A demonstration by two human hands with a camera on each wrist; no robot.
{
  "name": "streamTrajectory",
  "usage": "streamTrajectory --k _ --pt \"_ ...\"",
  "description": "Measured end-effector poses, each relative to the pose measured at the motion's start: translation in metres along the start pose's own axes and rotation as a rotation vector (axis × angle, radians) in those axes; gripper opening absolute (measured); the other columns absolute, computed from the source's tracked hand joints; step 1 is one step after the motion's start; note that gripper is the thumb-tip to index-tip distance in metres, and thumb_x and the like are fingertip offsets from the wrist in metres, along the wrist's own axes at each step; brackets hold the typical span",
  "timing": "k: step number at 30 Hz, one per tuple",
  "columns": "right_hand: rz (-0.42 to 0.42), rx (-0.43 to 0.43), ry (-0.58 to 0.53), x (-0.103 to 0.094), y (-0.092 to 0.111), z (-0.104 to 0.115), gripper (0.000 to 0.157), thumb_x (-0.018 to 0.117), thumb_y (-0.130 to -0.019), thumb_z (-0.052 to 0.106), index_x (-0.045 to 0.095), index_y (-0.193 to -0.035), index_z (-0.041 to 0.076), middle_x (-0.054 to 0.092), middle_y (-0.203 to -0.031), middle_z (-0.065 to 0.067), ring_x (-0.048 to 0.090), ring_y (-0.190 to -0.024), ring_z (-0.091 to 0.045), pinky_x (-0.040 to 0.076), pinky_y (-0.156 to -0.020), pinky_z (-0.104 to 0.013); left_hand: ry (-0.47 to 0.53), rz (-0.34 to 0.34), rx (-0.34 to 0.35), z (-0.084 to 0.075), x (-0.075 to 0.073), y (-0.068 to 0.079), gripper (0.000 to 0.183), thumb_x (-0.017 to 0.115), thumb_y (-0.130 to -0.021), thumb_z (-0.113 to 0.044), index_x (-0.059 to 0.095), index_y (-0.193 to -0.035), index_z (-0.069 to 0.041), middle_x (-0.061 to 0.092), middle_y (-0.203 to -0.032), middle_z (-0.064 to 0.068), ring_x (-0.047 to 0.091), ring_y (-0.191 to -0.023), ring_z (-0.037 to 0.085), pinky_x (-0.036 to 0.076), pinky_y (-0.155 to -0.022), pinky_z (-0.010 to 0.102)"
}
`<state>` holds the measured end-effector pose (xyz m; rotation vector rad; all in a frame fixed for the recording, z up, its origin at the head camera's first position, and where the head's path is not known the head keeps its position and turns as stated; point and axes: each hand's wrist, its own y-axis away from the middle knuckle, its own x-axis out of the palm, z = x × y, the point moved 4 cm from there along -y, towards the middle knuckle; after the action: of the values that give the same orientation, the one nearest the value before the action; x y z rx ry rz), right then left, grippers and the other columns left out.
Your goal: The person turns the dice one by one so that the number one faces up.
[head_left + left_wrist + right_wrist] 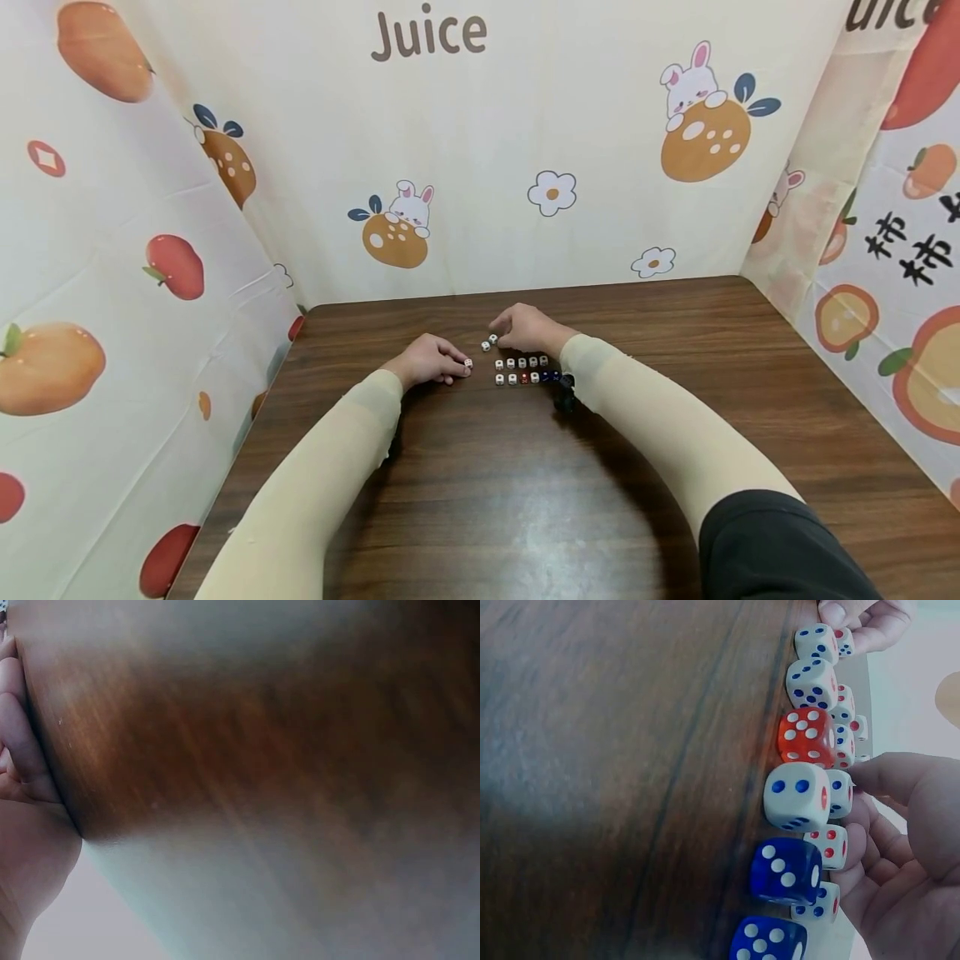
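Note:
A white die (468, 363) is pinched between the thumb and fingers of my left hand (431, 360), low over the table left of the dice rows. My right hand (527, 329) is behind the rows, its thumb and curled fingers at a white die (492, 339); its fingertips are partly hidden. Touching or close beside that one is another white die (485, 346). The back row holds several white dice (522, 363). In the front row are white dice, a red die (807, 737) and two blue dice (786, 871). The left wrist view shows only part of the left hand (30, 757).
The brown wooden table (465, 483) carries everything. A patterned cloth backdrop (480, 125) with fruit and rabbits stands along its far edge and both sides. A small black object (565, 393) sits under my right wrist, close to the front row's right end.

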<state>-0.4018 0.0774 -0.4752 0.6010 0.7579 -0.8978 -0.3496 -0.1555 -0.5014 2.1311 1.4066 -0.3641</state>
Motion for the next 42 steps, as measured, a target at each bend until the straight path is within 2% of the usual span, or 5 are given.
streamTrajectory --k 7,17,23,33,42 --pt "-0.009 -0.022 0.038 -0.001 -0.001 -0.003 0.021 0.080 -0.105 0.017 0.088 -0.124 0.011 0.086 -0.118 -0.006 0.073 -0.093 -0.016 0.059 -0.082 -0.031 0.014 -0.003 0.008 -0.003 0.002 0.001 0.020 0.094 -0.096 -0.023 0.091 -0.113 -0.012 0.087 -0.103 0.002 0.071 -0.070 0.008 0.060 -0.068 0.024" --pt "-0.033 -0.011 0.062 -0.002 -0.001 -0.007 0.017 0.082 -0.104 0.023 0.090 -0.116 0.014 0.086 -0.114 -0.003 0.072 -0.094 -0.017 0.059 -0.086 -0.034 0.005 0.003 0.013 -0.006 0.004 0.000 0.019 0.093 -0.096 -0.022 0.091 -0.112 -0.012 0.087 -0.102 0.002 0.071 -0.070 0.008 0.059 -0.068 0.024" --pt "-0.072 0.009 0.046 -0.008 0.006 -0.010 0.013 0.084 -0.103 0.025 0.090 -0.107 0.014 0.086 -0.102 -0.002 0.073 -0.088 -0.016 0.060 -0.084 -0.033 0.010 -0.001 0.012 -0.008 0.003 0.000 0.020 0.093 -0.096 -0.021 0.091 -0.113 -0.011 0.087 -0.105 0.003 0.071 -0.070 0.008 0.060 -0.068 0.024" --pt "-0.159 0.042 -0.004 -0.037 0.033 -0.036 0.019 0.085 -0.103 0.029 0.087 -0.101 0.010 0.085 -0.099 -0.004 0.072 -0.088 -0.018 0.060 -0.083 -0.034 0.010 0.000 0.004 -0.010 0.001 0.004 0.020 0.093 -0.097 -0.021 0.090 -0.114 -0.010 0.087 -0.113 0.006 0.072 -0.072 0.008 0.060 -0.069 0.024" --pt "-0.126 0.021 0.004 -0.048 0.062 -0.060 0.016 0.086 -0.101 0.024 0.086 -0.097 0.009 0.083 -0.090 -0.003 0.068 -0.078 -0.013 0.057 -0.074 -0.028 -0.001 -0.003 0.009 -0.010 0.000 0.011 0.020 0.092 -0.097 -0.021 0.090 -0.114 -0.009 0.086 -0.114 0.007 0.071 -0.071 0.008 0.060 -0.069 0.025"
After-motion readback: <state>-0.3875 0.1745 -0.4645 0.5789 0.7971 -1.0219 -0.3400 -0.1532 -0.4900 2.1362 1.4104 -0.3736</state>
